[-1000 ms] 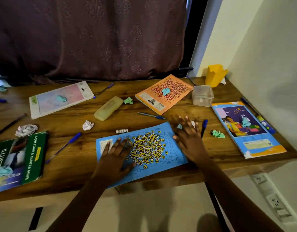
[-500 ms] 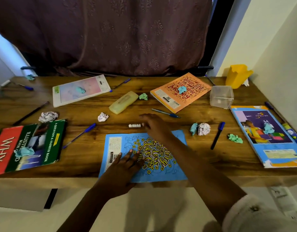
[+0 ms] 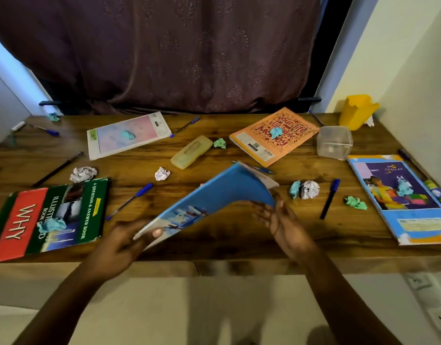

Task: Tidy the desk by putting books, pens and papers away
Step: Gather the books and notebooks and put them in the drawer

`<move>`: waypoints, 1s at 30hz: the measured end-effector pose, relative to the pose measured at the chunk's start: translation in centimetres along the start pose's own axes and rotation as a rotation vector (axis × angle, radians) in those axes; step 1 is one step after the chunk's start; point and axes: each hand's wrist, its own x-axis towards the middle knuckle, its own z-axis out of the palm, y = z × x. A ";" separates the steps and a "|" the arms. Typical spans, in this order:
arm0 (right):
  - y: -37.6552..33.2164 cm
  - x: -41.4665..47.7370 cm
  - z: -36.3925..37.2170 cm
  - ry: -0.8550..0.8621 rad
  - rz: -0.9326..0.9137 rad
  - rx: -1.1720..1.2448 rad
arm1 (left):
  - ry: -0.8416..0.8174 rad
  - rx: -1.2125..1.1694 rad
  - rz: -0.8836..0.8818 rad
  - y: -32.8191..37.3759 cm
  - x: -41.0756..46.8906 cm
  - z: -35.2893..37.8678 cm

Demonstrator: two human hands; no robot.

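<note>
Blue notebook (image 3: 214,197) is lifted off the bench (image 3: 214,240), bent and tilted, back cover up. Left hand (image 3: 122,242) is clamped on its near lower corner, thumb on top; right hand (image 3: 281,220) supports the far upper edge with fingers spread under it, grip not clear. Left of left hand: green-red book (image 3: 40,217) and a blue pen (image 3: 130,201). Right of right hand: two crumpled papers (image 3: 305,189), a dark pen (image 3: 330,199). Beyond: orange book (image 3: 274,135).

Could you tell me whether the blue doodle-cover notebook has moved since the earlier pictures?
Yes: the blue doodle-cover notebook, lying flat earlier, is now lifted off the wooden desk, tilted, between both hands.
</note>
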 end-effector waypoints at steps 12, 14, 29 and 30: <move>0.4 -2.2 3.8 0.249 -0.178 -0.074 | 0.146 -0.730 -0.318 3.1 2.2 6.3; 1.4 -3.5 3.3 0.328 -0.168 -0.137 | 0.147 -0.697 -0.379 2.5 1.2 8.5; 3.1 -0.5 -3.8 0.427 -0.013 -0.936 | -0.066 0.534 -0.173 -2.3 2.6 16.0; 3.0 0.2 -3.9 0.406 -0.017 -1.054 | -0.101 0.557 -0.153 -2.6 3.1 16.4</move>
